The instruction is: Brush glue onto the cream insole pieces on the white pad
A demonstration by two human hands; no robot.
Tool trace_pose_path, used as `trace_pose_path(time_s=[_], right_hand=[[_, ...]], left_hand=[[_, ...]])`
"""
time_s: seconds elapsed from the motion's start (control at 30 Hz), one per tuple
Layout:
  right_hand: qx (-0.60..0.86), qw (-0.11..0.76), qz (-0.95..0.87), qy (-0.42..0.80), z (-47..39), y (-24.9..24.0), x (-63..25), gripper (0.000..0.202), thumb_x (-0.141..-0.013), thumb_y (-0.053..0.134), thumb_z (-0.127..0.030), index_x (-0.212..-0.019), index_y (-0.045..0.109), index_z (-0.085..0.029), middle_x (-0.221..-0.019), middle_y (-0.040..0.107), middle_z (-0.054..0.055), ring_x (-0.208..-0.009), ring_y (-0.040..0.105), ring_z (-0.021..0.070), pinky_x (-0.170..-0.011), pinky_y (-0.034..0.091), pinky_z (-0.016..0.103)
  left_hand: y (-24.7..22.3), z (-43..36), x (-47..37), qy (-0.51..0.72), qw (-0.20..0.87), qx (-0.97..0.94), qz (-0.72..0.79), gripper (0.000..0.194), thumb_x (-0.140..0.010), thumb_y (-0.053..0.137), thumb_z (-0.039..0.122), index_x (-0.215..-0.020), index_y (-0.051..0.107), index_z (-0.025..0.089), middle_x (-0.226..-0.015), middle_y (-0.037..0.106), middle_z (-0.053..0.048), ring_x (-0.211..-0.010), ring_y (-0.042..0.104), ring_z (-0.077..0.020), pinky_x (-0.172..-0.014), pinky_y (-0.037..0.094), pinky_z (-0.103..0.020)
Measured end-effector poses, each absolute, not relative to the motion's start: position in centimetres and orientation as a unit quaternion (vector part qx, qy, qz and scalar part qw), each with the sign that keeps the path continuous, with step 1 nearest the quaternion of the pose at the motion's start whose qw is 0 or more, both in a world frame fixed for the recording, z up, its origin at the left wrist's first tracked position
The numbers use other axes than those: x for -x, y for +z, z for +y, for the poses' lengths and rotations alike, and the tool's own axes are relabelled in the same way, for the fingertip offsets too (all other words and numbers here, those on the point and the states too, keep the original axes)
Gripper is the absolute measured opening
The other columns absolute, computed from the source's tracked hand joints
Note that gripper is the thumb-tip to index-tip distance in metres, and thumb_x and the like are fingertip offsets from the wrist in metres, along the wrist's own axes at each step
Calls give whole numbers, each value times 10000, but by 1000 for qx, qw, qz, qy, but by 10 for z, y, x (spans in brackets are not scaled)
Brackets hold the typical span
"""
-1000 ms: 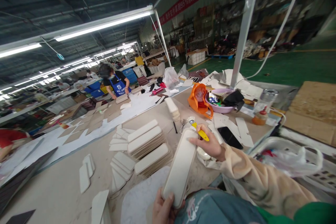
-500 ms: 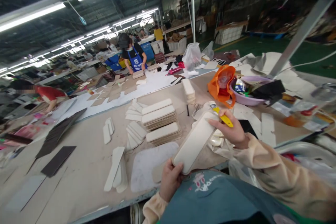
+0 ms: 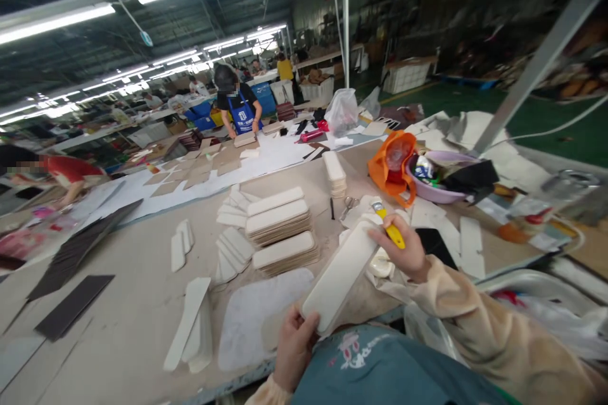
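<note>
A long cream-white flat panel with rounded ends (image 3: 339,278) is what's in hand here, held up at a slant just over the near edge of the big beige worktable (image 3: 123,304), right in front of the person's teal apron (image 3: 380,367). The left hand (image 3: 292,348) pinches the lower end, thumb on top and fingers wrapped under it. The right hand (image 3: 403,250) is up at the far end, thumb pressed on the panel's upper edge, and it's also gripping a yellow-handled utility knife (image 3: 389,229), so that hand is closed around the knife while steadying the piece.

On the table just past the panel, pretty close, sit three neat stacks of matching cream panels (image 3: 280,231), with loose ones fanned out beside them. A white oval mat (image 3: 259,316) lies flat near the table edge, left of the held piece, and a couple of long cream strips (image 3: 187,323) lie further left. Small metal scissors (image 3: 349,205) are just beyond the knife hand, next to a smaller stack of cream pieces (image 3: 335,174). Off to the right there's an orange plastic bag (image 3: 392,168) touching a lilac plastic basin full of odds and ends (image 3: 439,180), and a black phone (image 3: 434,243) lies flat near the right wrist. Dark grey sheets (image 3: 76,278) lie at the far left. A person in a blue apron (image 3: 237,107) leans over the far end of the table, well apart.
</note>
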State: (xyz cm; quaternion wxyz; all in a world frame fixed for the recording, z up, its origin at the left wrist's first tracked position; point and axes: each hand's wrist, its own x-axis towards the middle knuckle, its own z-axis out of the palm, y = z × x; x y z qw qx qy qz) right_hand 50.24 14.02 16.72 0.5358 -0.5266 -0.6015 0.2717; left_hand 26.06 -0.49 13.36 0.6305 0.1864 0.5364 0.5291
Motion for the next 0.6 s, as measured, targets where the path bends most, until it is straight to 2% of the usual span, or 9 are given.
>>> trace_pose_path(time_s=[0.13,0.33,0.6], right_hand=[[526,514,-627,257,143,167,-502,272,-784,616,-407,-834,406,-241,-632,400,-60,-518,388,115,-505,339,244],[530,515,-626,251,142,170,-505,228,-795,594,-350,-821,395,-244,-621,388,-64,-514,372,117,-504,323,238],[509,538,-616,268,142,170,-507,200,-812,574,-317,-808,389,-243,-623,372,-62,-511,364,118,-491,306,236]], left_hand=[[127,1,-261,520,633,-185,543,375,-554,797,373,-794,586,176,-690,656,-8,-644,613,-158,-606,478,-258],[127,7,-269,525,632,-164,546,438,-479,828,394,-768,569,192,-649,649,-19,-717,652,-229,-624,507,-311],[122,14,-270,521,643,-167,536,428,-500,819,405,-760,552,196,-666,652,-22,-752,653,-234,-669,511,-329]])
